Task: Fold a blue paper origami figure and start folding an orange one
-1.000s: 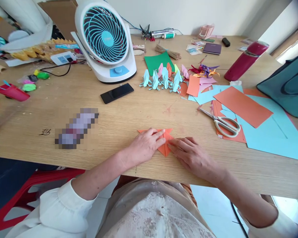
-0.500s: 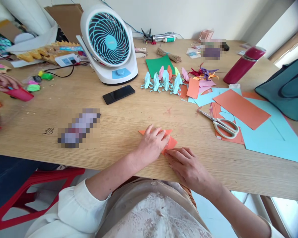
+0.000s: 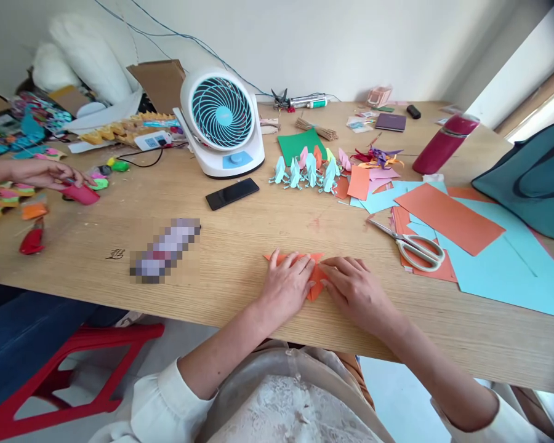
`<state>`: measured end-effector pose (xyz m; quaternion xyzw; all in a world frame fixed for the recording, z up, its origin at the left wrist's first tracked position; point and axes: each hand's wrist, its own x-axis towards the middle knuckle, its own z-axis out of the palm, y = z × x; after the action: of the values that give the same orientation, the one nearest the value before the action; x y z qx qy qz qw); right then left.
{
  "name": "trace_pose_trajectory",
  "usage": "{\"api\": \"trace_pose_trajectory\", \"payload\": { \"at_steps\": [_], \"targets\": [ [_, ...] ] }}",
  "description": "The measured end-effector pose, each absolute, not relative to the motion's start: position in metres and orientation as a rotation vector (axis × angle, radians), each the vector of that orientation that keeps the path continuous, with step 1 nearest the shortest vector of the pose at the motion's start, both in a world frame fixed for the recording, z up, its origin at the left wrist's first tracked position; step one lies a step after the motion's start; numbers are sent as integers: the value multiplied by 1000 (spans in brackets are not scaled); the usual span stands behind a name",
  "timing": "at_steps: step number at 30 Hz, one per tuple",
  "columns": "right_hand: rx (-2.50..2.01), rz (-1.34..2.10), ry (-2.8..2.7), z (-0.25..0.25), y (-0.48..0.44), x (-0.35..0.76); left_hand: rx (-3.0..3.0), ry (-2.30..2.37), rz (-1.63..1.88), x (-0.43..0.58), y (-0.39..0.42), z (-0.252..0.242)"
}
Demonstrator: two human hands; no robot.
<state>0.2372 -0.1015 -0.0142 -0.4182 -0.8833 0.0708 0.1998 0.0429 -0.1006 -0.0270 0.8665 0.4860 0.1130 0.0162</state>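
Observation:
A folded orange origami paper (image 3: 314, 290) lies on the table in front of me, its left tip and lower point showing. My left hand (image 3: 287, 280) rests over it with the fingers stretched out flat, pressing it to the tabletop. At the paper's right edge, my right hand (image 3: 351, 284) has its fingers pressed together on a fold. Both hands cover much of the paper, so its full shape is hidden. Beyond them stand several light-blue folded paper figures (image 3: 310, 171), with pink, orange and yellow ones behind.
Scissors (image 3: 420, 251) lie on orange and blue sheets (image 3: 503, 271) to the right. A red bottle (image 3: 444, 144) and teal bag (image 3: 526, 178) stand beyond. Behind are a fan (image 3: 231, 161) and phone (image 3: 232, 194). At left, another person's hand (image 3: 50, 173) holds a red piece (image 3: 82, 194).
My right hand has moved up along the paper's right edge, from its lower point. The paper's right flap now looks folded in. The camera view has tilted up and turned left.

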Motion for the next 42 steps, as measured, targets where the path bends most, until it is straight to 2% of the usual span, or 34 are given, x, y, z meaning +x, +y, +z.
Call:
{"api": "trace_pose_trajectory", "payload": {
  "at_steps": [8, 17, 21, 31, 36, 42],
  "targets": [
    [-1189, 52, -2584, -27, -107, 236, 2613, 1540, 348, 44, -105, -18],
    [-1197, 153, -2579, -21, -127, 233, 2518, 1360, 372, 17, -90, -16],
    [-1202, 102, -2589, -22, -132, 228, 2530, 1450, 458, -1, -79, -14],
    [-1165, 112, -2569, -7, -120, 224, 2401, 1657, 416, -6, -70, -11],
    [-1193, 90, -2616, -8, -112, 221, 2279, 1787, 196, 3, -67, -1],
    [-1179, 170, -2575, -9, -118, 218, 2151, 1660, -19, 7, -52, 18]
  ]
}}
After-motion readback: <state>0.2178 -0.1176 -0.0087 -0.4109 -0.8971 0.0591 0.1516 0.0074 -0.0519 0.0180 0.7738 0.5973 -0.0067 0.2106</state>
